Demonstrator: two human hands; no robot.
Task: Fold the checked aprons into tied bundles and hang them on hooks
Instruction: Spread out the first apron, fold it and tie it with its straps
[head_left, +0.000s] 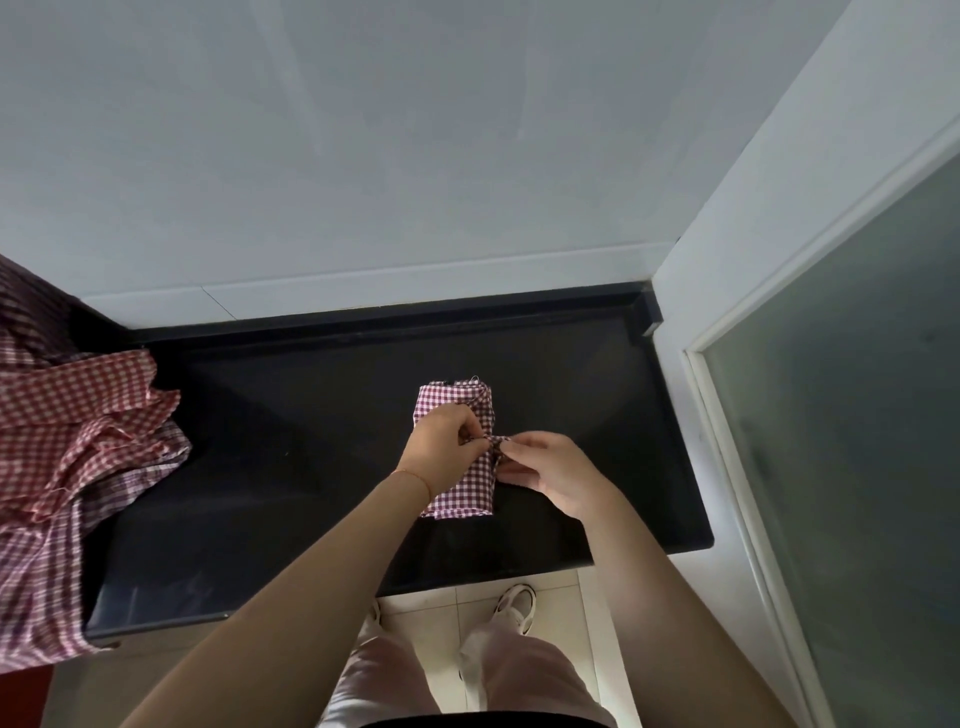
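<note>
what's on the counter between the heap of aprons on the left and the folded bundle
Nothing: in the head view only bare black counter lies between the apron heap and the folded bundle.

The folded apron (457, 452) lies on the counter (291, 467); the apron heap (78, 467) lies well left.

Checked cloth apron bundle (460, 452); glossy black stone-like counter (291, 452); frosted glass door (857, 415).
</note>
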